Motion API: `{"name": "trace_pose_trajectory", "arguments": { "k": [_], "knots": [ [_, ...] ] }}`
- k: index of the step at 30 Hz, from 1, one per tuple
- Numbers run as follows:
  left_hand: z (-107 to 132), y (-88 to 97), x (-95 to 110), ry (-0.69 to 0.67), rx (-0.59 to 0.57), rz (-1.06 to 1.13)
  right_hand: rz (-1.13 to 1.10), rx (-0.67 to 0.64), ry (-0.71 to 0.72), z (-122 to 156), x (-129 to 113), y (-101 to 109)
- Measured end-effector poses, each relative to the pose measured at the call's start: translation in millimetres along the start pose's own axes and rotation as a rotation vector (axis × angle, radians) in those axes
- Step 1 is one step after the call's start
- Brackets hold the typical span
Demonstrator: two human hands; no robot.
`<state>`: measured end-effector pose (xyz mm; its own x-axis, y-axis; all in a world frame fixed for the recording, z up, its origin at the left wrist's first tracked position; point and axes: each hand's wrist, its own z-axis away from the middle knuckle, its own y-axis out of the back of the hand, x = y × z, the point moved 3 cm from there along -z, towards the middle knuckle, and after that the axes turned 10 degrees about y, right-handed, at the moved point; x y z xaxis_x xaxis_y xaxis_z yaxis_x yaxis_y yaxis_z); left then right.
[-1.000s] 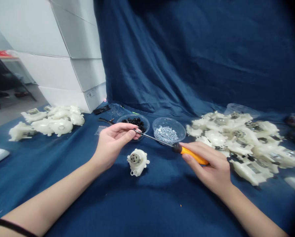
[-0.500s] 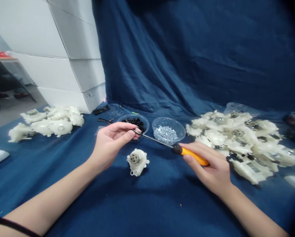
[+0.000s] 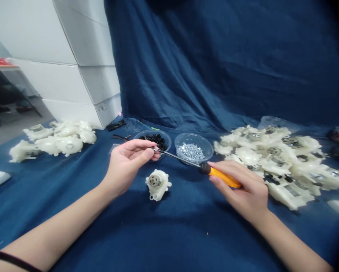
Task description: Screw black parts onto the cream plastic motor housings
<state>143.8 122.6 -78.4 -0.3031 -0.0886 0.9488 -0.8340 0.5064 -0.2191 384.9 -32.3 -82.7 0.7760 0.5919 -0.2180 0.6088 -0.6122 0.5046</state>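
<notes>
Soft light, perhaps overhead; faint shadow under right hand (image 3: 247, 190) on cloth (image 3: 186, 234); edges bent, right corners dark.

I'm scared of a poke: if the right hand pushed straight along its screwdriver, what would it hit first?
Most likely the left hand: the screwdriver in the right hand ends at its fingertips, though depth is unclear.

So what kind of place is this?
Likely a small assembly workbench: piles of identical cream plastic housings on a blue cloth, clear bowls holding screws and black parts, and the right hand holding an orange-handled screwdriver whose tip the left hand pinches.
</notes>
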Motion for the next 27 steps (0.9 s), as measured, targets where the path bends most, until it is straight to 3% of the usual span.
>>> {"name": "trace_pose_trajectory", "arguments": {
  "k": [18,27],
  "knots": [
    [1.7,-0.2,0.1,0.003,0.025,0.002,-0.019,-0.008,0.001,0.8,-0.8,-0.6],
    [2.5,-2.5,5.3,-0.074,0.054,-0.066,0.021,0.003,0.042,1.7,-2.2,-0.1]
  ]
}}
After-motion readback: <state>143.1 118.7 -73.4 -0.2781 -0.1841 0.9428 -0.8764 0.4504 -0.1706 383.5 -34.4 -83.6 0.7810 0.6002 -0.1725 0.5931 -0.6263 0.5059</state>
